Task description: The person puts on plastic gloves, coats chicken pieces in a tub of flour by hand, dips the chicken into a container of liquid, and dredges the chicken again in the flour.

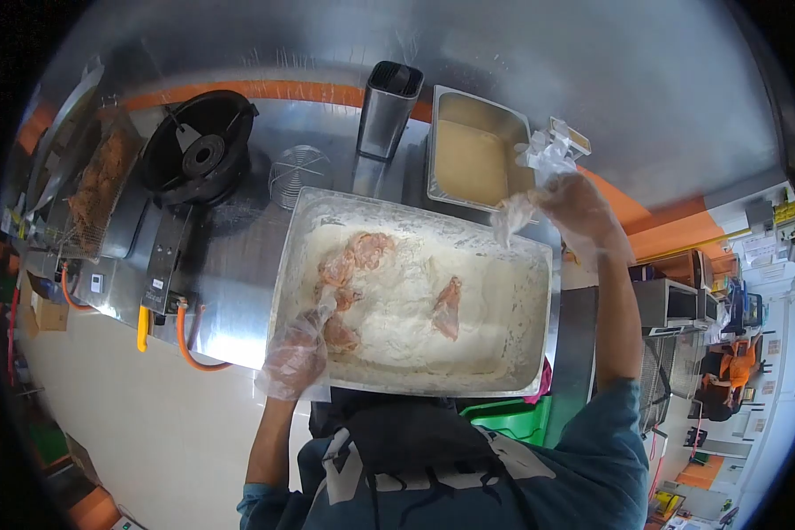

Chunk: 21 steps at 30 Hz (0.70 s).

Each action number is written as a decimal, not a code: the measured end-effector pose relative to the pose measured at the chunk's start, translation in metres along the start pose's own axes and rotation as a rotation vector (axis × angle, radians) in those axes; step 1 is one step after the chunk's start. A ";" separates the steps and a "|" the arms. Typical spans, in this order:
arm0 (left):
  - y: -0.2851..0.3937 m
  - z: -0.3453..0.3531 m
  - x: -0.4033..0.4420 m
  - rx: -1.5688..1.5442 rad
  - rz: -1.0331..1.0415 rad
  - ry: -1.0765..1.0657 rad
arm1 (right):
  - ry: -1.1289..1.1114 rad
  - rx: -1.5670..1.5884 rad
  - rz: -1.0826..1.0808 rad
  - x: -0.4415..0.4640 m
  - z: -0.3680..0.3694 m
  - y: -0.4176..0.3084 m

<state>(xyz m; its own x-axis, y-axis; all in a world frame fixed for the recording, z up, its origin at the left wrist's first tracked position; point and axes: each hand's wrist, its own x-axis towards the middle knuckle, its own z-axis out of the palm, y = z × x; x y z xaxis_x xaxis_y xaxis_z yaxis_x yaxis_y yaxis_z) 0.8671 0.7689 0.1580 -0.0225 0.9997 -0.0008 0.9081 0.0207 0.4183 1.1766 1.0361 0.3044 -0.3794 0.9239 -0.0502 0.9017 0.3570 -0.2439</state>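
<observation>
My left hand [296, 358], in a loose clear plastic glove, is at the left front corner of a big metal tray [415, 382] of white flour. One glove tip reaches in beside several raw chicken pieces [367, 250] on the tray's left side; its other fingers are not clear. Another chicken piece [447, 309] lies alone on the flour, right of the middle. My right hand [581, 208], gloved too, is raised over the tray's far right corner, beside a steel pan [439, 168] of pale liquid. Its baggy glove tips stand apart, with nothing plainly held.
A tall steel container [389, 110] with a black slotted top stands behind the tray. Left of it are a wire rack [299, 175], a black round pot [199, 150] and a basket of fried food [102, 181]. A green bin [508, 420] sits below; a person in orange [731, 367] is far right.
</observation>
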 end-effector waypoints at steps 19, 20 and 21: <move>-0.022 0.034 -0.010 0.013 -0.128 0.031 | -0.159 -0.230 -0.095 0.184 0.192 0.067; -0.021 0.031 -0.009 0.014 -0.144 -0.007 | -0.133 -0.221 -0.083 0.184 0.198 0.060; -0.017 0.026 -0.007 0.014 -0.160 -0.046 | -0.109 -0.211 -0.070 0.183 0.205 0.055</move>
<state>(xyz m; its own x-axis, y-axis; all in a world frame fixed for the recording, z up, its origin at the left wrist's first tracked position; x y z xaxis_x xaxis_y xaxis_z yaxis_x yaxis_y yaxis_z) 0.8624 0.7614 0.1269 -0.1482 0.9830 -0.1080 0.9001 0.1793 0.3971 1.1143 1.1966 0.0836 -0.4522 0.8797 -0.1471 0.8915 0.4510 -0.0433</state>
